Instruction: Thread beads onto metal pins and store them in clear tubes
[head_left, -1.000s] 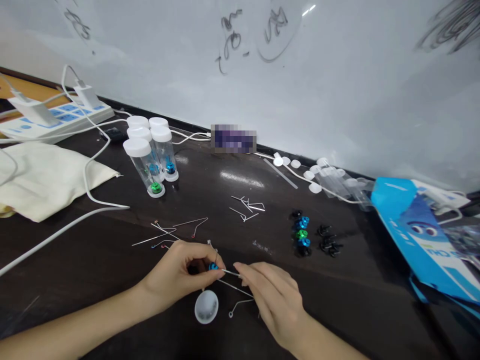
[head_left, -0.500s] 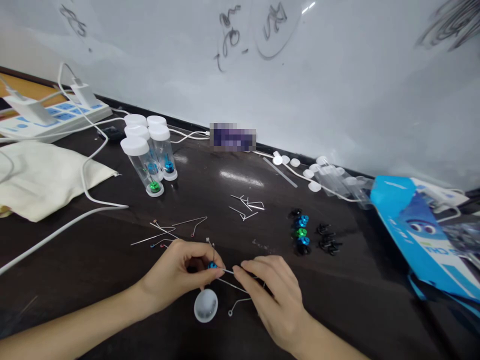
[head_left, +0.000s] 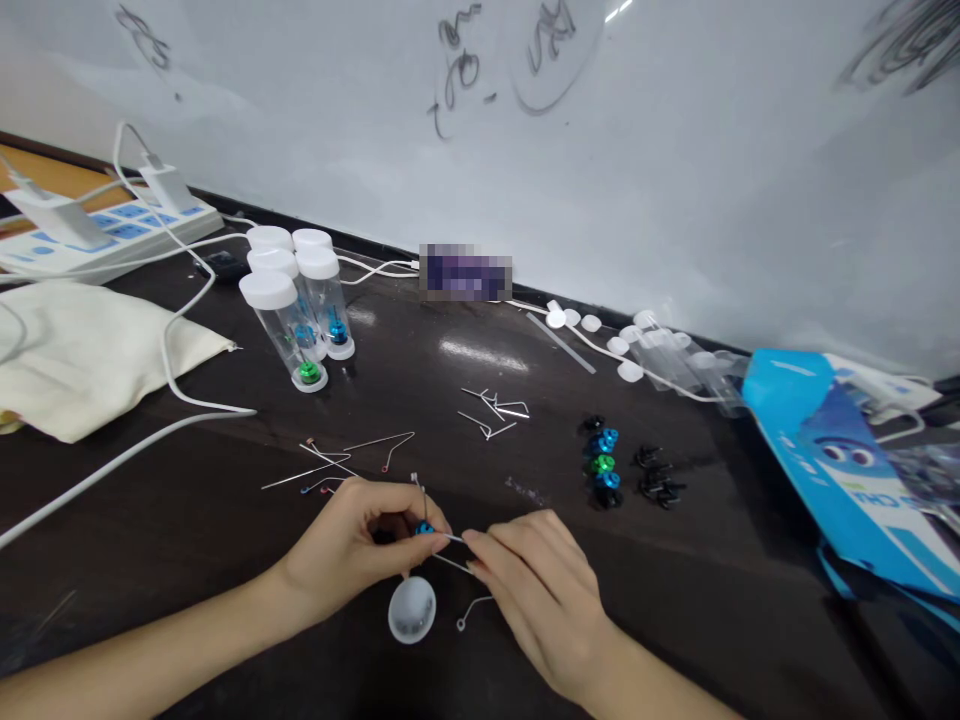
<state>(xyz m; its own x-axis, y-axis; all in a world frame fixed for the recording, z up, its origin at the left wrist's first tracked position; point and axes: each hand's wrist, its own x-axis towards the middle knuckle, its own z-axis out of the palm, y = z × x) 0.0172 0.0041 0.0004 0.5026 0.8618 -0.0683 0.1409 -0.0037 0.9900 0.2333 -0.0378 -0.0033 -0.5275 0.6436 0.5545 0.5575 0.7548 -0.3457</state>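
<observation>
My left hand [head_left: 375, 530] pinches a small round blue metal part [head_left: 424, 528] between thumb and fingers; a thin wire with a looped tip stands up from it. My right hand [head_left: 544, 590] is closed on a thin grey rod [head_left: 454, 538], whose other end meets the blue part at my left fingertips. A second wire slants below the rod, its right end hidden by my right hand. Beneath my hands sits a small round white cap [head_left: 412, 610], its contents unclear. Beside it lies a bent wire with a looped end [head_left: 462, 624].
Several capped clear tubes [head_left: 270, 292] stand at back left. Bent wires [head_left: 322, 458] and L-shaped metal keys [head_left: 491, 410] lie ahead. Blue, green and black parts [head_left: 602, 464] sit right, near black pieces [head_left: 657, 478]. A blue bag [head_left: 810, 440] is far right; a white cable [head_left: 97, 480] runs left.
My right hand has shifted slightly left along the rod, nearer my left fingertips, with its fingers drawn closer together. The left hand and the blue part have hardly moved.
</observation>
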